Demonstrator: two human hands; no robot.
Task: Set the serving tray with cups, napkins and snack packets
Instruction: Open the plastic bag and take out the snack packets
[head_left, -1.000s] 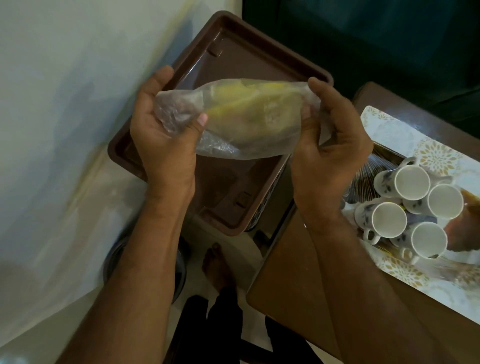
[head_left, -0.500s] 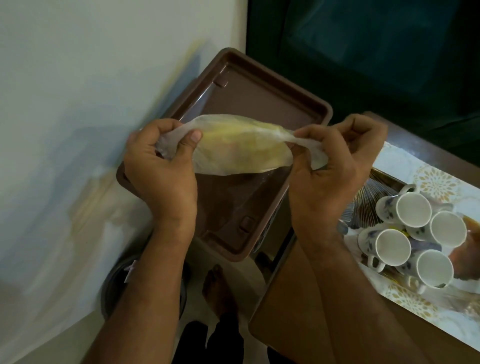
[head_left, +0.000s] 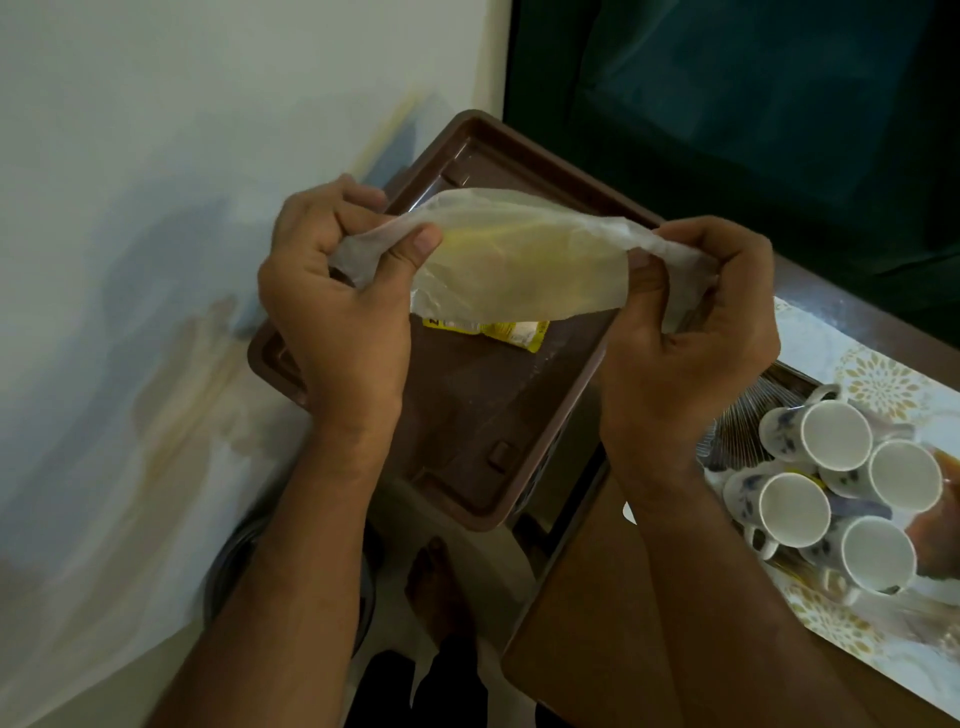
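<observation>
A translucent plastic bag with yellow contents is stretched between my two hands above the brown serving tray. My left hand grips the bag's left end, thumb on top. My right hand pinches its right end. A yellow snack packet shows just below the bag, over the tray; whether it touches the tray I cannot tell. Several white cups with blue marks stand clustered on a patterned mat at the right.
A brown wooden table carries the mat and cups on the right. A pale wall runs close along the left. A dark green surface lies behind the tray. A dark round vessel and my foot are on the floor below.
The bag has been pulled flatter and tipped, and a yellow packet has come out beneath it. The view has shifted so tray and cups sit lower in the frame.
</observation>
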